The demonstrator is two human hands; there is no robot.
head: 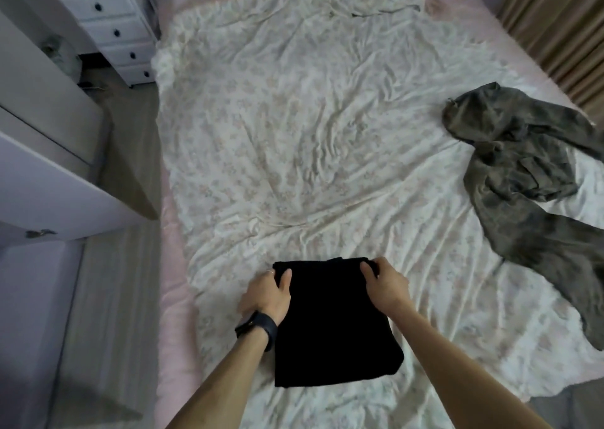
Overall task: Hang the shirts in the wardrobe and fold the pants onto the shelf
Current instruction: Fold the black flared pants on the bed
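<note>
Black pants (330, 324), folded into a compact rectangle, lie on the near part of the bed (294, 141). My left hand (268, 293) grips the fold's far left corner, thumb on top and fingers tucked under the edge. My right hand (384, 283) grips the far right corner the same way. A second pair of pants (526, 180), grey-green and crumpled, sprawls unfolded at the bed's right side, well apart from both hands.
A floral sheet covers the bed. White wardrobe panels (49, 173) stand at the left, with a strip of floor between them and the bed. A white chest of drawers (111, 26) is at the far left. Tan curtains (555, 30) hang at the far right.
</note>
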